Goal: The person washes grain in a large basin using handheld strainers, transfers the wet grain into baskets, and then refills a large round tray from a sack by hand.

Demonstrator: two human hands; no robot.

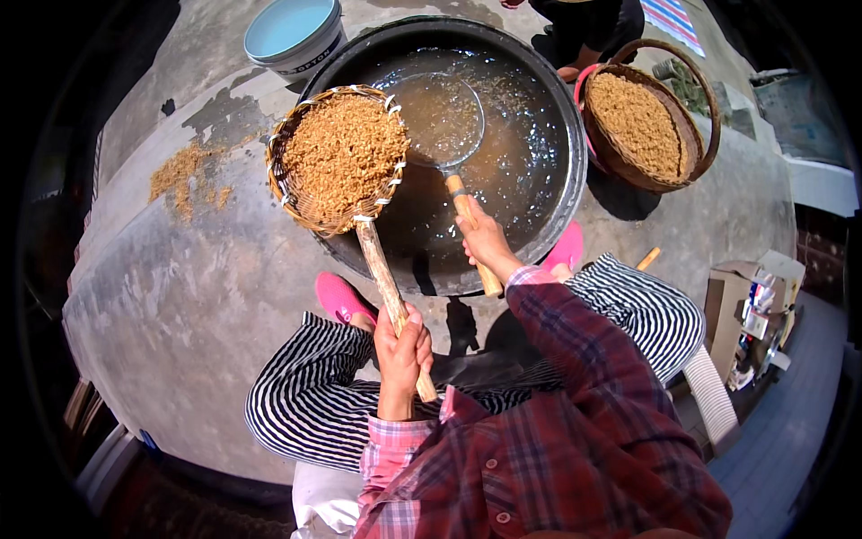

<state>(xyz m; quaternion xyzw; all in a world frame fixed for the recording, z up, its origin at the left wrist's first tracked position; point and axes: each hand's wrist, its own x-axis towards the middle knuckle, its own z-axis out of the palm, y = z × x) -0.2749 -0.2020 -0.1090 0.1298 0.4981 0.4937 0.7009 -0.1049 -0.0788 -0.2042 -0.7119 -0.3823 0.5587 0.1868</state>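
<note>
My left hand (403, 343) grips the wooden handle (382, 266) of a woven wicker scoop (275, 158). Wet golden grain (343, 151) fills this scoop, which is held over the left side of a wide black tub (578, 155). In my right hand (483, 236) is the wooden handle of a round wire-rimmed strainer (483, 124). Its rim lies at the surface of the murky water (518, 175) in the tub, and some grain shows within the ring. How deep the strainer's mesh reaches is hidden by the water.
A handled wicker basket (700, 145) of grain stands at the right, beside a person's leg (589, 57). A white bucket (310, 60) with a pale blue inside is behind the tub. Spilled grain (178, 175) lies on the concrete at left. A cardboard box (724, 316) sits at right.
</note>
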